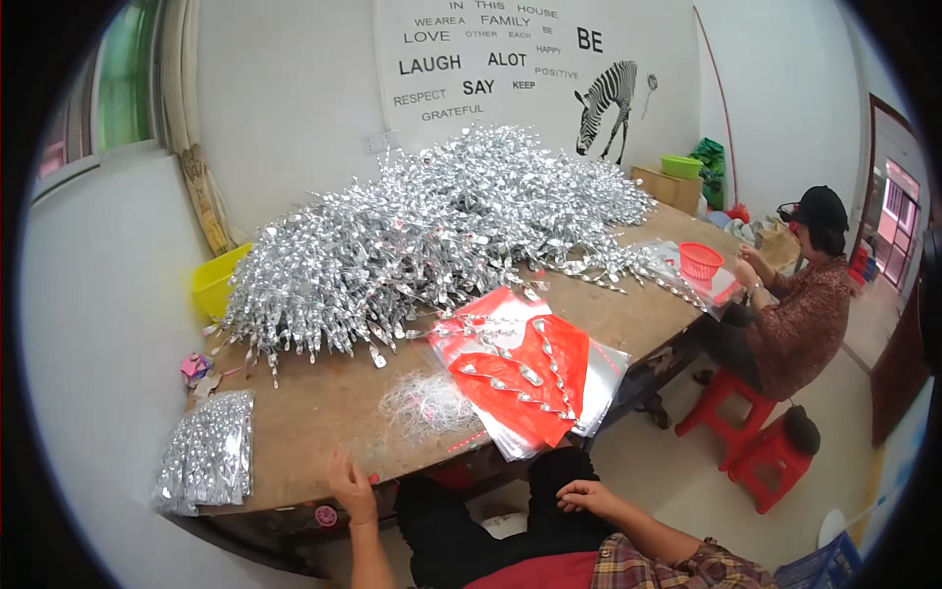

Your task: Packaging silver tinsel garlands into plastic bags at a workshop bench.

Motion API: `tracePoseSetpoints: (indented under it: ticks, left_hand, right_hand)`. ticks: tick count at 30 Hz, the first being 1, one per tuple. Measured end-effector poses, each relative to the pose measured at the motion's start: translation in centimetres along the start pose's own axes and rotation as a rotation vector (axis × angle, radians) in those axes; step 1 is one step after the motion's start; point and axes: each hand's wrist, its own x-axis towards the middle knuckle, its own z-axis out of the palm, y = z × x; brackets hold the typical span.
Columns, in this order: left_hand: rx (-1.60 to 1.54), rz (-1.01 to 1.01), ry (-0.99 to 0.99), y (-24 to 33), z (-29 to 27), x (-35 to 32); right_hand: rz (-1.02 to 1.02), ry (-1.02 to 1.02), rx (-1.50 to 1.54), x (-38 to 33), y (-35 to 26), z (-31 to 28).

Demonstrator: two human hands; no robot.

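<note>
My left hand (351,486) is at the table's front edge, fingers stretched out and nothing visible in them. Close beside it lies a small red piece (373,478). Over my lap is my right hand (587,497), fingers loosely bent and apart, holding nothing that I can see. In front of me a stack of clear and red plastic bags (599,378) overhangs the table edge. Several silver twisted foil strands (481,371) lie on the red top sheet (515,393). Left of the stack sits a tangle of thin whitish string (424,404).
A large heap of silver strands (392,231) covers the back of the table (324,393). A filled clear bag (211,447) lies at the left corner, near a yellow bin (218,280). At right, a person (805,314) sits by a red basket (701,261); red stools (775,461) stand nearby.
</note>
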Motion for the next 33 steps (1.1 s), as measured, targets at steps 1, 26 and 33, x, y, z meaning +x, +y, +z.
tracePoseSetpoints:
  ticks: [1, 26, 33]
  left_hand:
    - [-0.051, -0.073, 0.013, 0.2, 0.4, -0.3]
    - [0.062, -0.204, 0.008, 0.2, 1.3, 1.2]
    - [0.084, -0.169, -0.010, 0.7, 1.2, 1.4]
  right_hand:
    - [-0.012, -0.017, -0.002, 0.1, 0.5, -0.1]
    - [0.062, -0.081, 0.193, -0.8, -4.7, -0.6]
    - [-0.159, -0.235, -0.166, 1.0, -17.2, 0.0]
